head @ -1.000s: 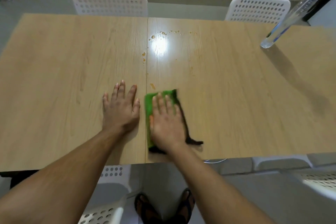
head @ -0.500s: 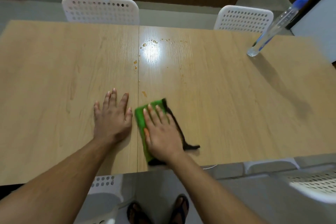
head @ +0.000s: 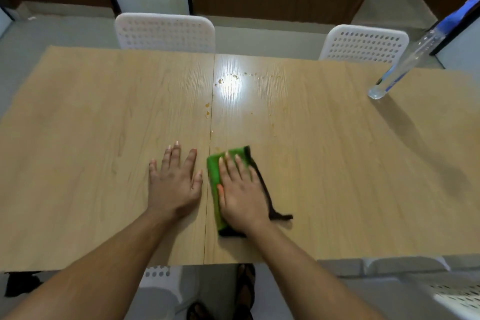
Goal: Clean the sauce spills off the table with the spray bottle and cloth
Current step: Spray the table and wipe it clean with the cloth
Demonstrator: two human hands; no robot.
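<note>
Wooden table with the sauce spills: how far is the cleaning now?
Done: nothing clearly. In hand: the right hand presses the green cloth flat near the front edge; the left hand rests beside it. Left: orange sauce spots farther back; the clear spray bottle with blue top stands apart.

Single head-worn wide-angle view, looking forward and steeply down from above the near edge of the desk (head: 104, 138), close over both forearms, far edge and two chairs (head: 166, 34) along the top of frame
</note>
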